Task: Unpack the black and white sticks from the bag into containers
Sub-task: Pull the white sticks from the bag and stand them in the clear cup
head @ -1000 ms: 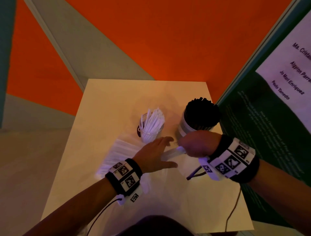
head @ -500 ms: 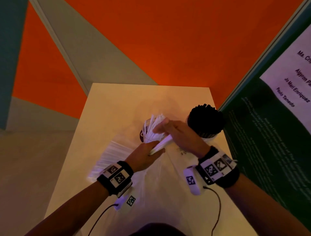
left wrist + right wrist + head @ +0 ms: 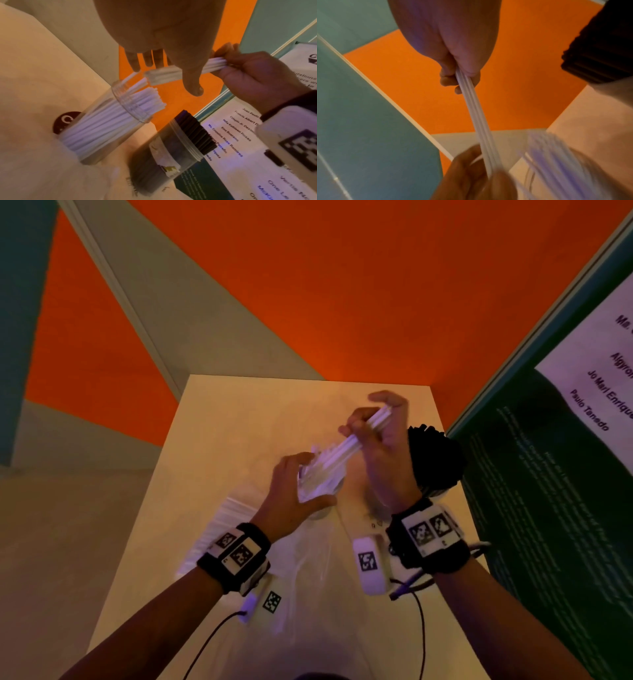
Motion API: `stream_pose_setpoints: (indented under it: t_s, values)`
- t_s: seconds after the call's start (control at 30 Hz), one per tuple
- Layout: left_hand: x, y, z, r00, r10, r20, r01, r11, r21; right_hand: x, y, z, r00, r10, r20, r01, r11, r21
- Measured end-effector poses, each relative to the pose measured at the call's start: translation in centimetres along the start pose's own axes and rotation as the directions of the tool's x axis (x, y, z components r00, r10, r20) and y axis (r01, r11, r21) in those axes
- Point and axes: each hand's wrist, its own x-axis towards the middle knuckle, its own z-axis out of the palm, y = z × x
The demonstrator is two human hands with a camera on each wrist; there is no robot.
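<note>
My right hand [image 3: 363, 422] pinches a small bundle of white sticks [image 3: 339, 451] at its upper end and holds it slanted above the clear jar of white sticks [image 3: 322, 491]. The bundle's lower end sits at the jar mouth. My left hand [image 3: 306, 479] is cupped there, fingers fairly straight, thumb on one side of the bundle [image 3: 164, 76] and fingers on the other. The left wrist view shows the clear jar [image 3: 109, 128] partly filled. A second jar packed with black sticks [image 3: 435, 457] stands to its right. The clear plastic bag [image 3: 308, 570] lies flat on the table.
More white sticks [image 3: 233, 515] lie in the bag at the left under my left wrist. The pale table [image 3: 239, 422] is small, with orange and grey walls behind. A dark green printed board [image 3: 548, 508] stands along its right edge, touching the black-stick jar.
My right hand picked the white bundle up off the bag and raised it, tilted, over the clear jar. My left hand moved from the bag up to the jar mouth.
</note>
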Motion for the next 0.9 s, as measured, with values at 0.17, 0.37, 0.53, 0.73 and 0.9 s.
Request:
stream_pose_setpoints:
  t_s: [0.17,0.37,0.53,0.73,0.9]
  values:
    - [0.6,-2.8,-0.6,0.993,-0.114,-0.033,0.118,0.979,0.165,1.6,2.7,-1.1,0.996,-0.094,-0.005,0.092,0.983,-0.159]
    - [1.6,-4.6,0.0,0.973,-0.225,0.056,0.21,0.956,0.203,-0.2,6.9,-1.6,0.998,0.057,0.036,-0.039,0.924,-0.381]
    - [2.3,-6.1,0.7,0.942,-0.303,0.143,0.283,0.948,0.144,-1.7,9.5,-2.4,0.947,0.278,0.163,-0.122,0.777,-0.617]
    - [2.6,-6.5,1.6,0.961,-0.212,0.179,0.211,0.977,0.026,-1.0,11.7,0.7,0.849,0.353,0.392,0.059,0.674,-0.736]
    - [2.4,-7.4,1.7,0.952,-0.271,0.14,0.247,0.954,0.169,-1.7,13.0,3.5,0.887,0.056,0.459,0.314,0.658,-0.685]
